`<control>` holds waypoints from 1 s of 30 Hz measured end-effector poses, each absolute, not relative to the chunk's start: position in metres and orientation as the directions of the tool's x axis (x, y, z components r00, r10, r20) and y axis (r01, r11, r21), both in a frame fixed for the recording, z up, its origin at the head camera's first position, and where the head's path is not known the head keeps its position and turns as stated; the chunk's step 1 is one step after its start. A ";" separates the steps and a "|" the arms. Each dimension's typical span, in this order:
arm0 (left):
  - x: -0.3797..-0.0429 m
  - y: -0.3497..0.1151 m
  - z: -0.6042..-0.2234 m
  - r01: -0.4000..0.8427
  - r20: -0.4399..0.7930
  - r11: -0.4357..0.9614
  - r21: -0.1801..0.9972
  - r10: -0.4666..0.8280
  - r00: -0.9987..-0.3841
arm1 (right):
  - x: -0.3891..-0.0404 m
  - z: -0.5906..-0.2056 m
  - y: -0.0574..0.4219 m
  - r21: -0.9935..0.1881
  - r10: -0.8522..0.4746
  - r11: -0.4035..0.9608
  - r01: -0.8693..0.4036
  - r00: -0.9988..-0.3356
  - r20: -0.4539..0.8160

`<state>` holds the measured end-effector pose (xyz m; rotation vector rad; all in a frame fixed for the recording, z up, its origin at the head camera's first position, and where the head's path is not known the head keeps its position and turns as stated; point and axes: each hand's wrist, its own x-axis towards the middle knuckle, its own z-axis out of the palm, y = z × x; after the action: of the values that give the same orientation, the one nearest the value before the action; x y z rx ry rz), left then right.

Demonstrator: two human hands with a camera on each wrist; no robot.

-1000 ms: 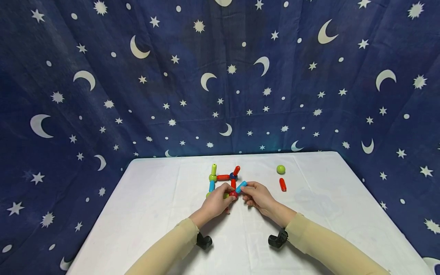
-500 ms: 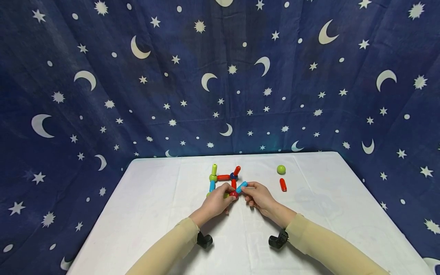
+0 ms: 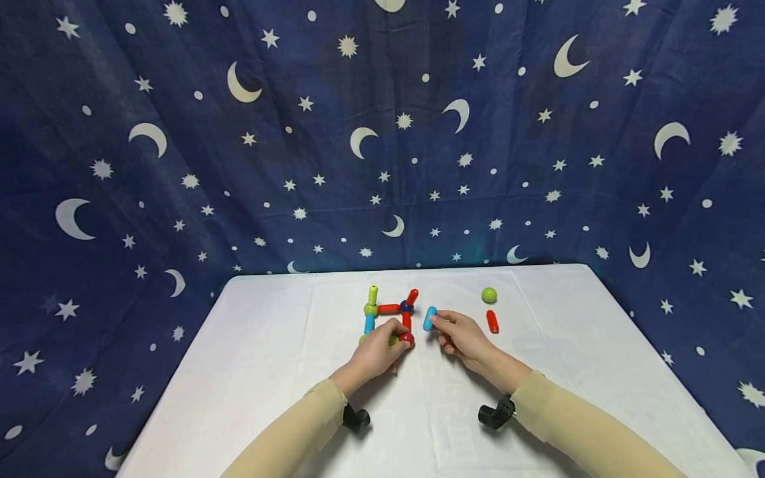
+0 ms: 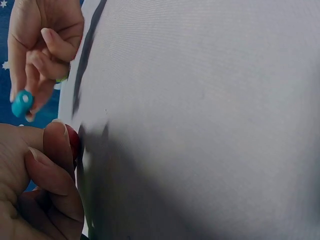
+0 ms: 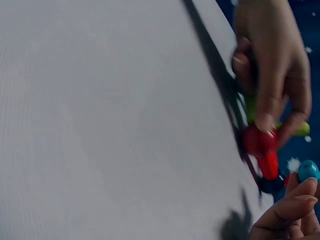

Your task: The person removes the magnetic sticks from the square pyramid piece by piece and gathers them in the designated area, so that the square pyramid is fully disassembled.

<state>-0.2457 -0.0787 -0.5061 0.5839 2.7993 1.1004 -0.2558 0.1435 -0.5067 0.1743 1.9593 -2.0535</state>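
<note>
A square of toy construction rods and balls lies mid-table in the head view. My left hand (image 3: 376,350) pinches the red ball (image 3: 407,339) at its near right corner. A red rod (image 3: 406,321) links that ball to a navy ball (image 3: 406,306). My right hand (image 3: 467,340) pinches a blue rod (image 3: 429,318) between thumb and fingers, just right of the square and apart from it. In the right wrist view the red ball (image 5: 257,141) shows under the left fingertips. The square's near left corner is mostly hidden behind the left hand.
A loose green ball (image 3: 489,295) and a loose red rod (image 3: 493,321) lie right of the right hand. From the square's far corners rise a yellow-green rod (image 3: 373,295) and a tilted red rod (image 3: 412,297). A starry curtain (image 3: 382,133) hangs behind the white table (image 3: 269,352).
The blue rod, earlier against the red ball, has come away from it. My right hand has moved slightly right and back with it, turning it more upright. The left hand stays put.
</note>
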 end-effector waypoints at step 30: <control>-0.244 -0.079 -0.506 0.253 0.001 0.632 0.733 0.370 -0.929 | -0.268 -0.490 0.297 -0.839 0.075 0.476 0.265 -0.962 -0.262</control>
<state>-0.2444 -0.0790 -0.5064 0.5191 2.7005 1.1779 -0.2682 0.2969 -0.4901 0.2951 2.5314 -1.4894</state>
